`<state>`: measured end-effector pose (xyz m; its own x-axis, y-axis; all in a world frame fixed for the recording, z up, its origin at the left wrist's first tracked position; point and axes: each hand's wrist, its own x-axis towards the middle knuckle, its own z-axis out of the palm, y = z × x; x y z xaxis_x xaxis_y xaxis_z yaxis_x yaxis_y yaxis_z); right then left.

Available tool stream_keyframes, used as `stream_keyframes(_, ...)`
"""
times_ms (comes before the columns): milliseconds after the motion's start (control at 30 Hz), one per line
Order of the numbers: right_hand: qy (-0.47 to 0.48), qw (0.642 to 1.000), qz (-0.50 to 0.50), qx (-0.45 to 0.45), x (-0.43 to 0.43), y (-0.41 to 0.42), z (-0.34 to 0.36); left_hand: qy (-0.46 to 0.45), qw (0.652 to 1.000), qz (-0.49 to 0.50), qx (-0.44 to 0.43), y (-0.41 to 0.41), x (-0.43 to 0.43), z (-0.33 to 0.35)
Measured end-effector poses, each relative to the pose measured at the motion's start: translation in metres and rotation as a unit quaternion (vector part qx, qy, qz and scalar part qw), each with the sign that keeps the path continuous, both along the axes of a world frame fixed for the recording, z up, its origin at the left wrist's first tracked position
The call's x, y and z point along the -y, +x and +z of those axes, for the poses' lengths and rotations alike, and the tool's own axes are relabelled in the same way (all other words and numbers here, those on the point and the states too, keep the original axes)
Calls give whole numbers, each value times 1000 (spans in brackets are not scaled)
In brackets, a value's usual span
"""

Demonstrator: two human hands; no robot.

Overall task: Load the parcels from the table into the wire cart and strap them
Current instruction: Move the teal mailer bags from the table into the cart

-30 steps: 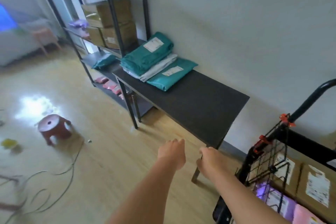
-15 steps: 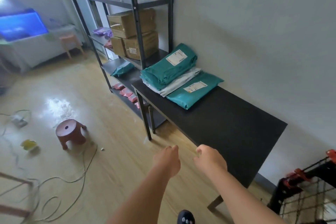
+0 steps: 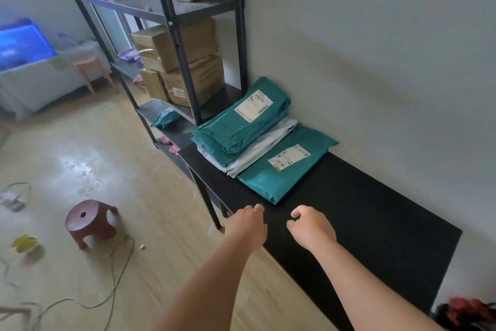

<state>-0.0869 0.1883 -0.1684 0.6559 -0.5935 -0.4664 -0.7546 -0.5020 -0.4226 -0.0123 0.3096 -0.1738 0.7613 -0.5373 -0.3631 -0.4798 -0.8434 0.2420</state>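
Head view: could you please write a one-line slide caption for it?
Left hand and right hand, both empty, near the parcels stacked on the black table.

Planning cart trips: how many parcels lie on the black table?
3: a teal plastic mailer on top, a white plastic mailer under it, a second teal plastic mailer at the bottom. More may be hidden.
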Motion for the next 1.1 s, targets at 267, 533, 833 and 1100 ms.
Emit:
stream_keyframes(267,-13,1000,-23,2,35,53,-7,-6,999,-35,17,65,35,-4)
stream_keyframes(533,-25,995,-91,-17,65,115,-16,-26,995,-92,-9,146,72,-12)
stream_keyframes(833,-20,982,-187,-7,79,163,-29,-47,985,-151,-71,213,108,-37)
stream_keyframes(1100,113,924,-364,35,83,169,-52,-45,973,-188,-126,224,122,-73)
